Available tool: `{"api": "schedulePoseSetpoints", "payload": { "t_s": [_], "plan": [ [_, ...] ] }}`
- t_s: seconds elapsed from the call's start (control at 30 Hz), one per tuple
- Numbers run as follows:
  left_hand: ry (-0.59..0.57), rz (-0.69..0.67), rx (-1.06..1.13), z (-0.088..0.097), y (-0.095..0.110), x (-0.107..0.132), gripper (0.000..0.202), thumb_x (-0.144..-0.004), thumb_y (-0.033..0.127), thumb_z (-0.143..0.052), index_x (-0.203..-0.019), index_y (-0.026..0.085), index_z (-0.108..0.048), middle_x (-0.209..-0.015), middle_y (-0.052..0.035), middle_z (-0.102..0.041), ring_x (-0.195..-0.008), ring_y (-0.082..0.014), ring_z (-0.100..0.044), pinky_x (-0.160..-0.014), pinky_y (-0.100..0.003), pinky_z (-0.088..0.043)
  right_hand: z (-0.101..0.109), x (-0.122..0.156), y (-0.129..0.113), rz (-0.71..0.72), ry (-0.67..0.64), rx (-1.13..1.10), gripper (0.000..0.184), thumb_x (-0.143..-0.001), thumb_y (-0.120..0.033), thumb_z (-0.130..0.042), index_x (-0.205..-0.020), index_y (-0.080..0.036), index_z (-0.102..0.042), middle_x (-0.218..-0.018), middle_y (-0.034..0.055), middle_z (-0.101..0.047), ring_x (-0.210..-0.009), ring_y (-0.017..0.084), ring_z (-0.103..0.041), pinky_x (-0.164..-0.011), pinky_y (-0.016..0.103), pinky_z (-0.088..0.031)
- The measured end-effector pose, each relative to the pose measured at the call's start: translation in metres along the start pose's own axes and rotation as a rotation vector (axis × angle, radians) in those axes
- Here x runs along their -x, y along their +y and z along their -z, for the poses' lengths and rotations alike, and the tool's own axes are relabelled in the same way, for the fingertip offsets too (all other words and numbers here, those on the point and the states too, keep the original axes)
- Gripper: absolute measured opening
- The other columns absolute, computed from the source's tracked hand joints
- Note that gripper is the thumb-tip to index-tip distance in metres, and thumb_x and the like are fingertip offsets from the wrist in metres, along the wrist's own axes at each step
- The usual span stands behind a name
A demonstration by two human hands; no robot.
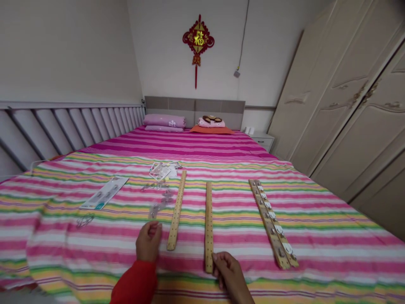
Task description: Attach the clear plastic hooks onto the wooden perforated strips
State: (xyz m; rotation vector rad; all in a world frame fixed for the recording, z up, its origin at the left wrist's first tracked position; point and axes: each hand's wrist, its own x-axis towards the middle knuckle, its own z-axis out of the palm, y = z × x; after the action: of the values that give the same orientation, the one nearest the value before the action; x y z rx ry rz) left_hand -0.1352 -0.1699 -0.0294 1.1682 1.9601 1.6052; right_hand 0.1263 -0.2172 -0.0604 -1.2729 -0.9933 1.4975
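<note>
My right hand (pixel 228 272) pinches the near right edge of a narrow wooden strip (pixel 209 228) dotted with small holes, which lies on the striped sheet. A second strip like it, a perforated wooden strip (pixel 177 211), slants to its left. My left hand (pixel 149 240), in a red sleeve, is left of that second strip with its fingers curled in; what they hold, if anything, is hidden. Just beyond its fingertips are small clear plastic packets (pixel 165 197) with tiny metal pieces. On the right lie two wooden strips (pixel 272 223) side by side, bearing metal pieces and white round tags.
A striped sheet (pixel 123 253) covers the bed. On the left lie a clear flat package (pixel 106 192) and thin wire loops (pixel 85 220). Cards and packaging (pixel 163 169) are piled farther back. A bed rail (pixel 63 126) runs along the left; a wardrobe (pixel 341 101) stands right.
</note>
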Motion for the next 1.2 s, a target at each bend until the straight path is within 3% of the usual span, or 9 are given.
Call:
{"api": "schedulePoseSetpoints", "payload": {
  "t_s": [0.1, 0.3, 0.43, 0.6, 0.8, 1.03, 1.2],
  "plan": [
    [0.115, -0.106, -0.216, 0.007, 0.005, -0.017, 0.036, -0.065, 0.050, -0.058, -0.082, 0.019, -0.061, -0.074, -0.0012, -0.056, -0.061, -0.0153, -0.050, -0.063, -0.031, -0.046, 0.002, 0.003, -0.001, 0.073, 0.075, -0.041, 0.052, -0.060, -0.067, -0.066, -0.067, -0.016, -0.056, -0.045, -0.0050, -0.051, -0.029, 0.003, -0.033, -0.031, 0.016, -0.019],
    [0.120, -0.136, -0.414, 0.007, -0.001, -0.037, 0.031, -0.068, 0.045, -0.057, -0.084, 0.019, -0.063, -0.074, -0.0015, -0.053, -0.068, -0.0175, -0.052, -0.061, -0.029, -0.041, 0.004, 0.007, -0.008, 0.161, 0.110, -0.096, 0.047, -0.062, -0.060, -0.070, -0.070, -0.015, -0.058, -0.048, -0.0053, -0.047, -0.038, 0.005, -0.032, -0.036, 0.017, -0.019],
    [0.123, -0.117, -0.400, 0.008, -0.004, -0.037, 0.023, -0.071, 0.041, -0.052, -0.074, 0.020, -0.062, -0.072, -0.0016, -0.052, -0.067, -0.0173, -0.052, -0.061, -0.029, -0.041, 0.004, 0.010, -0.016, 0.175, 0.102, -0.075, 0.044, -0.065, -0.058, -0.068, -0.071, -0.016, -0.059, -0.050, -0.0046, -0.047, -0.039, 0.006, -0.033, -0.036, 0.018, -0.021],
    [0.133, -0.101, -0.194, 0.012, -0.002, -0.029, 0.029, -0.067, 0.046, -0.055, -0.072, 0.019, -0.061, -0.072, -0.0015, -0.056, -0.063, -0.0156, -0.053, -0.065, -0.030, -0.046, -0.005, 0.010, -0.023, 0.211, 0.072, -0.054, 0.042, -0.067, -0.058, -0.067, -0.073, -0.016, -0.059, -0.054, -0.0026, -0.051, -0.044, 0.009, -0.041, -0.040, 0.019, -0.030],
    [0.063, 0.044, -0.053, 0.017, -0.003, -0.017, 0.036, -0.059, 0.052, -0.062, -0.070, 0.018, -0.063, -0.065, -0.0023, -0.063, -0.061, -0.0171, -0.057, -0.061, -0.030, -0.048, -0.038, -0.004, -0.037, 0.282, -0.028, 0.037, 0.035, -0.072, -0.054, -0.063, -0.076, -0.019, -0.059, -0.050, -0.0047, -0.047, -0.043, 0.010, -0.039, -0.041, 0.021, -0.031],
    [0.069, -0.032, -0.038, 0.020, -0.001, -0.013, 0.037, -0.061, 0.053, -0.062, -0.071, 0.017, -0.063, -0.070, -0.0035, -0.064, -0.061, -0.0158, -0.057, -0.061, -0.030, -0.050, -0.092, -0.039, -0.075, 0.493, -0.136, 0.324, 0.012, -0.075, -0.023, -0.056, -0.078, -0.018, -0.067, -0.065, 0.0003, -0.061, -0.060, 0.014, -0.053, -0.058, 0.024, -0.041],
    [0.056, -0.069, 0.009, 0.020, -0.003, -0.011, 0.036, -0.063, 0.051, -0.063, -0.074, 0.017, -0.063, -0.072, -0.0037, -0.063, -0.064, -0.0159, -0.058, -0.062, -0.029, -0.051, -0.128, -0.072, -0.075, 0.425, -0.094, 0.440, 0.012, -0.074, -0.021, -0.057, -0.067, -0.017, -0.065, -0.059, -0.0003, -0.059, -0.059, 0.015, -0.053, -0.057, 0.025, -0.039]
  ]
}}
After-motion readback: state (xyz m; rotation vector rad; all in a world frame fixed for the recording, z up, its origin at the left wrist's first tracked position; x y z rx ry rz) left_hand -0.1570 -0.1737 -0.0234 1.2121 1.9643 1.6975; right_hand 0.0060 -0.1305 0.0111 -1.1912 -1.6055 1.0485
